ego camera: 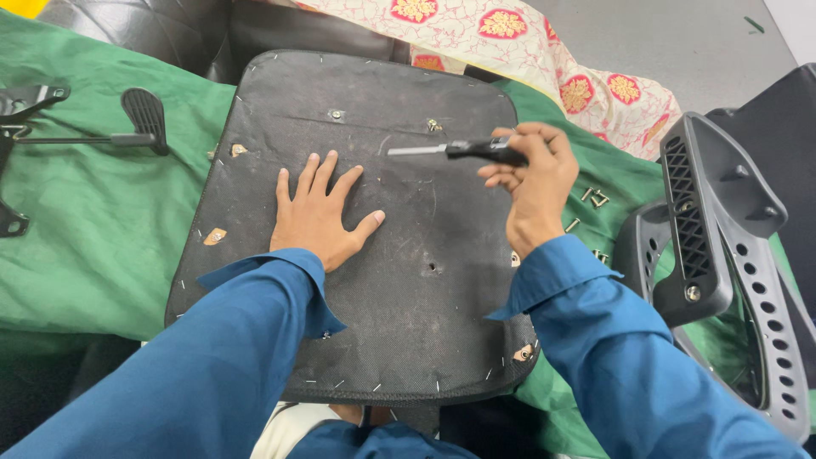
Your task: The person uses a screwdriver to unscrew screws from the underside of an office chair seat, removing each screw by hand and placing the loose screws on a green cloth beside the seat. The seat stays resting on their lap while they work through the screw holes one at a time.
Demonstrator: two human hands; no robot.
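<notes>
No packages in view, no labels, no signs, no screens anywhere across the scene. Nothing boxed, wrapped, tagged or lit up. Nothing of that kind to report from this head view.

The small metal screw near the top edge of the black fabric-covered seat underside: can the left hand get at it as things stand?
Probably yes. The left hand lies flat and empty on the black seat underside, and the fabric up to the metal screw is bare. The right hand, holding a black-handled screwdriver, is off to the side.
</notes>
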